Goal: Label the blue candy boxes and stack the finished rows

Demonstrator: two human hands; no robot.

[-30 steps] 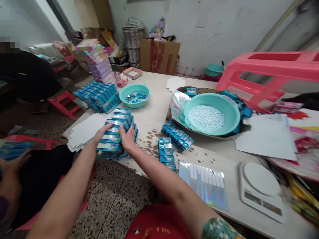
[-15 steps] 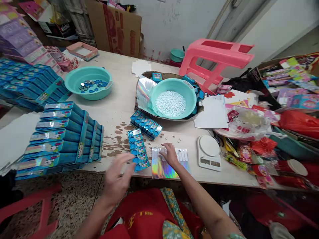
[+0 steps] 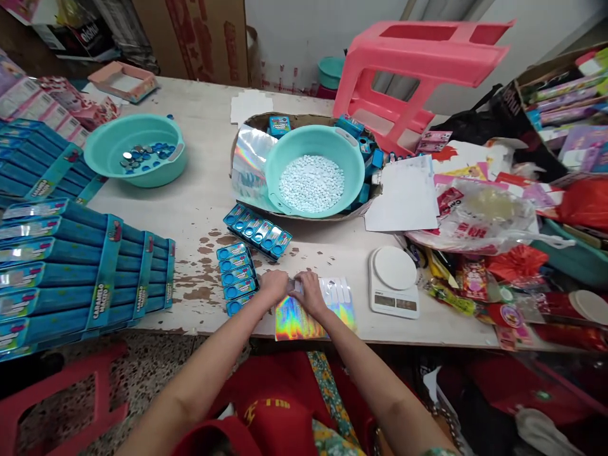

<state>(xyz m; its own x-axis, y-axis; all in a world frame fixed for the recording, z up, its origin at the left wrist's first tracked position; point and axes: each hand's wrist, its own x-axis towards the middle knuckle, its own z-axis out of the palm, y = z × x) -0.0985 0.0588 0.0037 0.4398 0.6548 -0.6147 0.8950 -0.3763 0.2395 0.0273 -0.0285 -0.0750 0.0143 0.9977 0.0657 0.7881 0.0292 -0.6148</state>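
My left hand [image 3: 274, 286] and my right hand [image 3: 310, 294] meet over the upper left part of a shiny rainbow-silver sticker sheet [image 3: 311, 320]. Both have their fingers closed. A small greyish, see-through piece shows between the fingertips, too small to make out. Pale strip-shaped labels line the top right of the sheet. Just left of my left hand, a column of small blue tins [image 3: 235, 277] with round marks lies on the table, partly covered by that hand. Behind it is a slanted row of similar blue tins [image 3: 259, 231].
Behind the tins, a turquoise basin [image 3: 273, 171] of white pellets sits in a cut-down carton. Another basin [image 3: 102, 155] holds blue and silver discs. Stacked blue packs [image 3: 102, 278] stand left. To the right are a white scale [image 3: 394, 304], a pink stool [image 3: 427, 57] and heaped packaging.
My left hand has moved right and forward, from beside the tin column to the sticker sheet, and its fingers have closed. My right hand stays over the sheet. The camera view has shifted.
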